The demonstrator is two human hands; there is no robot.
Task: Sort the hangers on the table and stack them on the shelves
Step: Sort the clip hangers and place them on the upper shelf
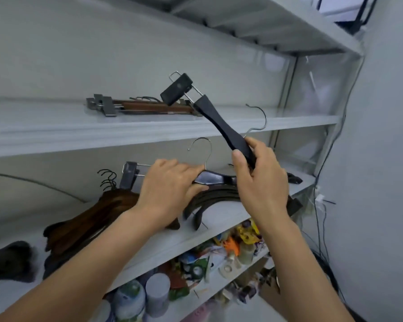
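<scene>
Grey shelves (149,133) face you: your right hand (261,177) grips a tilted clip hanger (221,122), your left hand (170,189) grips a second hanger (216,178) just left, lower.

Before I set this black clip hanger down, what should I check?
1. Right hand grip on the black clip hanger: ok, fingers curled round its lower end.
2. Left hand holding the top hanger of the stack: ok.
3. Raised clip clear of the brown clip hangers on the upper shelf: cannot tell, they overlap in view.
4. Bare space on the middle shelf: ok, in front of the stack.
</scene>
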